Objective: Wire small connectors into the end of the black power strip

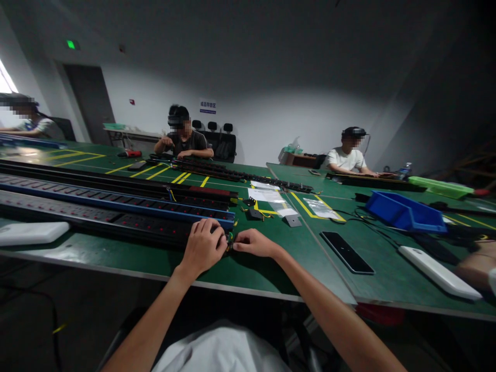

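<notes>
A long black rail (151, 226) with red dots along its top lies on the green table in front of me. Over its right end my left hand (204, 244) is closed, fingers curled around the end piece. My right hand (254, 244) faces it from the right, thumb and fingers pinched together at the rail's tip. What the pinch holds is too small and hidden to make out. Small yellow-green wires (231, 236) show between the two hands. Right behind lies a blue-sided rail (127, 202) of similar length.
A black phone (346, 251), a white power bank (437, 271) and a blue bin (405, 211) lie to the right. Another white device (33, 233) sits at left. Grey brackets (292, 220) and plastic bags (321, 207) are ahead. Several people work around the table; one's arm reaches in at far right.
</notes>
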### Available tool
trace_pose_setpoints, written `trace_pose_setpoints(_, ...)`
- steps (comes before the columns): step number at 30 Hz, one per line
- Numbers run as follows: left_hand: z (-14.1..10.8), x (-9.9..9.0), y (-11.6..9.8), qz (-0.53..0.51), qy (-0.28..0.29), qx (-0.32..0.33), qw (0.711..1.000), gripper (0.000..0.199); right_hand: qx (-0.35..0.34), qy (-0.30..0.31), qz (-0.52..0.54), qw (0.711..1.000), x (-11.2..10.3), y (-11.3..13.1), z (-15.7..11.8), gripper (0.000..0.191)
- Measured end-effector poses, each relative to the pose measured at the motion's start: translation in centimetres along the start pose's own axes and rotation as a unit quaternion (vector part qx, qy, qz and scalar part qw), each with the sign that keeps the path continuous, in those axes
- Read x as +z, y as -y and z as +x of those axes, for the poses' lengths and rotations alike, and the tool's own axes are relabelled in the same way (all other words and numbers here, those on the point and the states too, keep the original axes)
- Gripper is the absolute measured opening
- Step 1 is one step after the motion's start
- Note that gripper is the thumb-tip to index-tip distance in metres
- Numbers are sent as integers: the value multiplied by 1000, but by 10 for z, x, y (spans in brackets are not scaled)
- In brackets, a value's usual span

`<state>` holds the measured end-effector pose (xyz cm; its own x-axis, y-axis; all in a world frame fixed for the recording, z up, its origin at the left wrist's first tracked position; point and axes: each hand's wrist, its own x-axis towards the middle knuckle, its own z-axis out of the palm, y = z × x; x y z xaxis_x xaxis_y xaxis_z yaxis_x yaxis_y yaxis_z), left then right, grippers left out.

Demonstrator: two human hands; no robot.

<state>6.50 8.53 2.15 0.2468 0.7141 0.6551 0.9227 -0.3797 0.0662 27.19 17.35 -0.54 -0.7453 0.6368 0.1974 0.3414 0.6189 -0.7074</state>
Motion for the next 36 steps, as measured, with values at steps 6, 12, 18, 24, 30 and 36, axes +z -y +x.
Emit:
trace_pose_setpoints(6,-20,3,-19,-41,-4,-55,998,16,21,1,31,999,-1,1,-2,42)
trace_pose_setpoints(12,-23,9,-23,-21,5,-43,999,18,7,9,21,1000,-3,-1,-3,45)
trace_pose_setpoints(18,-23,10,-20,-27,24,-34,999,18,-3,0,-4,1000,0,-3,-3,49)
trace_pose_setpoints(24,-21,12,-18,-51,24,-5,998,16,23,-30,-44,998,5,-2,-2,41)
trace_pose_setpoints(30,-17,12,-18,-73,39,-5,997,17,51,-38,-112,992,9,4,-1,28)
trace_pose_setpoints(36,-19,11,-18,-92,56,-34,994,25,61,-28,-151,986,7,15,-10,23)
